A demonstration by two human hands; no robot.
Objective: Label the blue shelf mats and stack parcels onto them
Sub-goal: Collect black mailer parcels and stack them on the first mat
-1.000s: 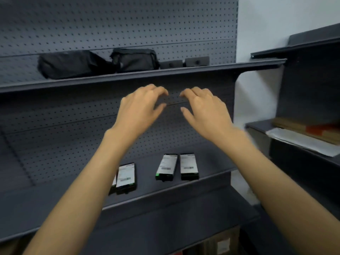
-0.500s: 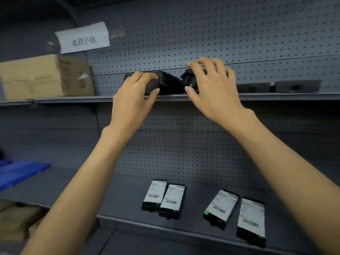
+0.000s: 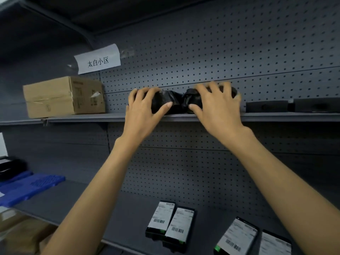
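Since half a second ago my left hand (image 3: 142, 112) has closed round the left bag (image 3: 162, 100) and my right hand (image 3: 218, 111) round the right bag (image 3: 191, 99), thumbs in front; both bags sit on the upper shelf (image 3: 88, 119). Blue mats (image 3: 31, 187) lie lower left.

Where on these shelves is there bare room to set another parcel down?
Widest: the lower shelf between the blue mats and the left pair of labelled boxes. A narrower gap separates that pair from the right pair. Upper shelf is crowded: cardboard box, black bags gripped by left hand and right hand, flat black boxes.
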